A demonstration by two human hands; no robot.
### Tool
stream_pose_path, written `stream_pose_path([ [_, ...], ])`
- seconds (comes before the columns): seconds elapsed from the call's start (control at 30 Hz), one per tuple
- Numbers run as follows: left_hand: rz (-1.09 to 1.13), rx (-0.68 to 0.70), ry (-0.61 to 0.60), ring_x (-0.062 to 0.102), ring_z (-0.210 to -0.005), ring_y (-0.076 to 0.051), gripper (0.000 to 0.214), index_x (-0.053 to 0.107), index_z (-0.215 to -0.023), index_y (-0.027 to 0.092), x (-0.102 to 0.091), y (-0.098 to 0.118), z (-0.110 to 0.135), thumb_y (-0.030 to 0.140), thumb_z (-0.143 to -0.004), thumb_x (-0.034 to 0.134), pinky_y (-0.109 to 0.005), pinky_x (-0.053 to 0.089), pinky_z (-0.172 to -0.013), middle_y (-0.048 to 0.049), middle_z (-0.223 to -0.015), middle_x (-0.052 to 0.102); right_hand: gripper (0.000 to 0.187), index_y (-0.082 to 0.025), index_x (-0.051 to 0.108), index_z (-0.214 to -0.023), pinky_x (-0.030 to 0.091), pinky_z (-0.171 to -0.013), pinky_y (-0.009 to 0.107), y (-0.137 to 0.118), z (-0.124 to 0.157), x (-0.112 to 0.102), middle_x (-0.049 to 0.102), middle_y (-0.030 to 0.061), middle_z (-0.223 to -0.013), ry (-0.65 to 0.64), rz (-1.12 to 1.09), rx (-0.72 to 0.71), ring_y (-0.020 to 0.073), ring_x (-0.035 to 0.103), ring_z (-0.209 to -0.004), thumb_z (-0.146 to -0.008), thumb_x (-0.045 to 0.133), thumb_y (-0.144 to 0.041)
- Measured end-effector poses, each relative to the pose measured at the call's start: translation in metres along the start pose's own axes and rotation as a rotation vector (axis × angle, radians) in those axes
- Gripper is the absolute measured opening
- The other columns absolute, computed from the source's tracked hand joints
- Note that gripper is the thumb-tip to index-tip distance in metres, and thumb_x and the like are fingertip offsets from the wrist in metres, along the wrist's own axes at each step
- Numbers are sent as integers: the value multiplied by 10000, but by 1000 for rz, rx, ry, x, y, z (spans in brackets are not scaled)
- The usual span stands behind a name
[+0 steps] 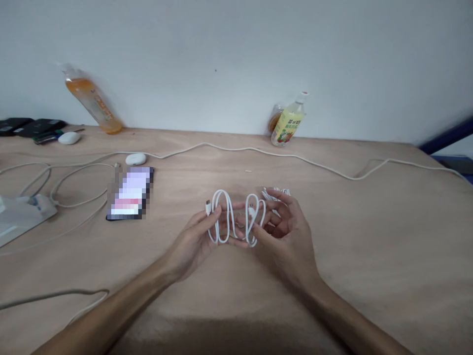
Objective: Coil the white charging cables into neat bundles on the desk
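Observation:
A white charging cable (222, 217), looped into coils, is held between my two hands above the table. My left hand (197, 231) pinches the left coils under its thumb, with one plug end poking up beside them. At the other side, my right hand (291, 231) has its thumb against the right coils, where a second white plug (252, 211) shows. Its remaining fingers are curled and spread behind. Just beyond that hand lies a small bundle of white twist ties or thin cord (279, 192), partly hidden by the fingers; its kind is unclear.
A phone (131, 192) and white earbud case (136, 159) lie left on the wooden table (369, 246). Loose cables (79, 204) and a plastic bag (22, 217) sit farther left. An orange bottle (94, 106) and yellow bottle (288, 123) lean on the wall; a long cord (254, 149) crosses behind.

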State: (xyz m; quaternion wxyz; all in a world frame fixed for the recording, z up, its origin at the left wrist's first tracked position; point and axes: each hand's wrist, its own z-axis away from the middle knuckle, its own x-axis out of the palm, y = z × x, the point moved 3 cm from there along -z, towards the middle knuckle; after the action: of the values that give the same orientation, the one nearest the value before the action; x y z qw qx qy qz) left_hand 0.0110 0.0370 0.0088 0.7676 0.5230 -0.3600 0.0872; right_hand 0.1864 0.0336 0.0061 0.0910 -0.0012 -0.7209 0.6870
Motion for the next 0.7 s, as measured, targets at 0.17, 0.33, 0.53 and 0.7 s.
stream_pose_path([
  [0.17,59,-3,-22,789,-989,-284,378,809,-1280,118,2,2,1,331,-1120,542,-485,641,-985,-190,-1109,821,534,-305,629,-1222,571,-608,265,2,1,0,696,6,-1064,-33,-14,-1,151,671,-764,-763,900,-286],
  [0.33,86,21,-3,789,-951,-268,347,816,-1236,122,0,5,2,312,-1116,552,-471,652,-961,-163,-1047,817,280,-283,662,-1191,503,-470,218,6,2,-3,655,12,-1005,-27,-36,8,145,635,-711,-946,737,-396],
  [0.53,77,36,-3,785,-932,-261,344,805,-1248,120,3,9,3,326,-1111,566,-464,659,-942,-151,-1025,808,406,-270,638,-1242,509,-421,212,16,-1,-5,667,30,-1063,-34,17,74,143,668,-678,-893,789,-413],
  [0.7,94,44,-4,786,-951,-272,315,818,-1211,129,6,12,5,337,-1091,614,-463,661,-929,-143,-1021,809,464,-258,648,-1211,462,-390,206,16,-2,-4,689,43,-1070,-57,73,118,139,671,-641,-829,849,-427],
])
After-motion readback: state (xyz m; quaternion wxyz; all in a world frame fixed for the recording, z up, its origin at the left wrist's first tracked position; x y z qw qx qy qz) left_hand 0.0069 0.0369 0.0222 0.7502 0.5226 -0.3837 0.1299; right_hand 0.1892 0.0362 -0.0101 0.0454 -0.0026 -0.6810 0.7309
